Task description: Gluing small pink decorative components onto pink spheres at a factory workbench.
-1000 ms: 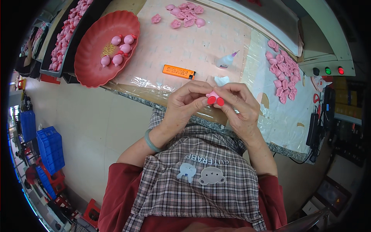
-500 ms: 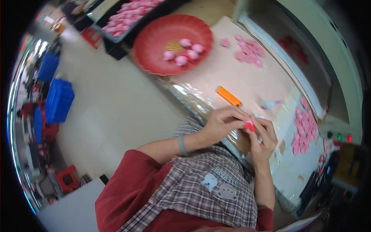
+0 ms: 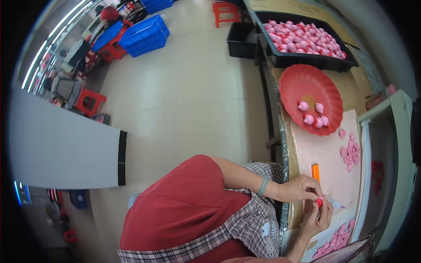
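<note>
At the edge of the worktable, my left hand (image 3: 301,188) pinches with its fingertips at a small red and pink piece (image 3: 319,202). My right hand (image 3: 319,220) grips that same piece from the near side with thumb and fingers. Most of it is hidden by the fingers. Just beyond my left hand lies an orange bar-shaped item (image 3: 315,171). Flat pink pieces (image 3: 335,242) are heaped beside my right hand, and a smaller group of pink pieces (image 3: 350,153) sits farther up the table.
A red scalloped bowl (image 3: 291,85) holds several pink balls with red parts. Behind it, a black tray (image 3: 280,60) is full of similar balls. A pale green cabinet (image 3: 397,144) with an open front borders the table's right side. Blue crates (image 3: 147,37) and red stools (image 3: 90,101) stand across the floor.
The whole view has swung toward the left, bringing the black tray and more floor into sight. Both hands remain together on the small red and pink piece.
</note>
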The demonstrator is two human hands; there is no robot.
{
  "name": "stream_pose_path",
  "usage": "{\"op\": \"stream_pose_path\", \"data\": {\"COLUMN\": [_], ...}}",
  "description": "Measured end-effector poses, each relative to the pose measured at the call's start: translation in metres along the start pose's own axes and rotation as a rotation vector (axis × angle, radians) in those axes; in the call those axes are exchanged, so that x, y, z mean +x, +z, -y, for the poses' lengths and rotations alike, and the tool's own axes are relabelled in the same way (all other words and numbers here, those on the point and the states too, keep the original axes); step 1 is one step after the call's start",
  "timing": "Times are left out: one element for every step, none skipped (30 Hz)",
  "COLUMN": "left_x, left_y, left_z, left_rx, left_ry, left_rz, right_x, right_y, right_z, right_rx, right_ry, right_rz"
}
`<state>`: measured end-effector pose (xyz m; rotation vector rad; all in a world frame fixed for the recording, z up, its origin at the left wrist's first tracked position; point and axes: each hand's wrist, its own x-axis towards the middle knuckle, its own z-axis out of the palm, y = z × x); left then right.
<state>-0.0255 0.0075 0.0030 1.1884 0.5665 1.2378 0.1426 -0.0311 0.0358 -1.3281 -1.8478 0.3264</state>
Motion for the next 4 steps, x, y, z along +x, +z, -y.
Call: {"op": "stream_pose_path", "data": {"left_x": [0.001, 0.001, 0.0, 0.0], "left_y": [0.0, -0.002, -0.004, -0.005], "left_z": [0.003, 0.004, 0.003, 0.001], "left_rx": [0.006, 0.018, 0.066, 0.114], "left_ry": [0.007, 0.016, 0.003, -0.014], "left_rz": [0.014, -0.019, 0.019, 0.061], "right_x": [0.001, 0.0, -0.004, -0.005], "right_y": [-0.001, 0.0, 0.003, 0.004], "right_z": [-0.002, -0.005, -0.014, -0.016], "right_rx": [-0.016, -0.031, 0.068, 0.098], "right_ry": [0.011, 0.022, 0.044, 0.06], "right_rz": [0.013, 0.026, 0.019, 0.022]}}
